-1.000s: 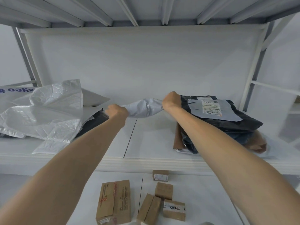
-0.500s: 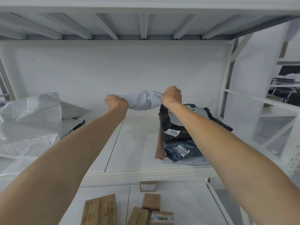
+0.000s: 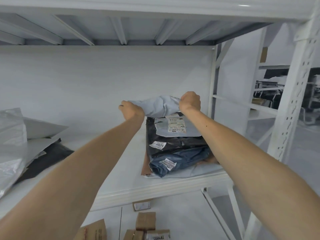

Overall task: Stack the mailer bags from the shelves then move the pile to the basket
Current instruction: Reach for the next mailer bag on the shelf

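Observation:
A crumpled light grey mailer bag (image 3: pixel 160 106) hangs between my hands above the back of a pile of mailer bags (image 3: pixel 174 146) on the white shelf (image 3: pixel 121 161). My left hand (image 3: pixel 131 110) grips its left end and my right hand (image 3: pixel 189 101) grips its right end. The pile has a black bag with a white label on top, a dark blue bag lower at the front and a brown one underneath. No basket is in view.
More loose mailers, silver-white and black (image 3: pixel 26 149), lie at the shelf's left end. Cardboard boxes (image 3: pixel 145 220) sit on the lower level. A white upright post (image 3: pixel 292 101) stands at the right, and the upper shelf's underside is close overhead.
Both hands carried the grey bag to the right, from the middle of the shelf to above the pile of dark bags. The view has swung right with them.

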